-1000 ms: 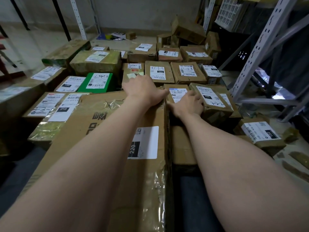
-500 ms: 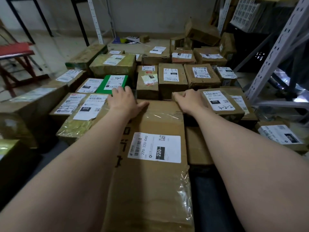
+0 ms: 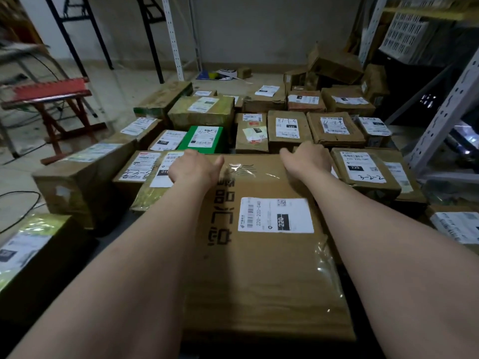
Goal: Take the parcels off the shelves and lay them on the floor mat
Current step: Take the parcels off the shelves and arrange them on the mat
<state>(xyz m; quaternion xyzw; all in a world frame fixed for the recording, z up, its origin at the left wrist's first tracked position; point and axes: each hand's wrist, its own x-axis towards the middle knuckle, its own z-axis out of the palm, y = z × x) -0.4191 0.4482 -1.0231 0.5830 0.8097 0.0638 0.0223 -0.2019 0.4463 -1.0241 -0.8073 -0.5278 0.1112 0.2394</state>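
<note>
Head view shows rows of labelled parcels (image 3: 334,130) spread over the dark floor mat (image 3: 111,234), and nearest the person a large cardboard parcel (image 3: 259,275) lying flat among them, label up; whether its underside rests on the mat cannot be told. The left hand (image 3: 193,168) grips the parcel's far left corner, thumb flat on top and fingers bent down over the edge, while the right hand (image 3: 307,160) clasps the far right corner with its fingers curled over the far edge. Between the two forearms sits the white shipping label (image 3: 276,215) marked 220.
</note>
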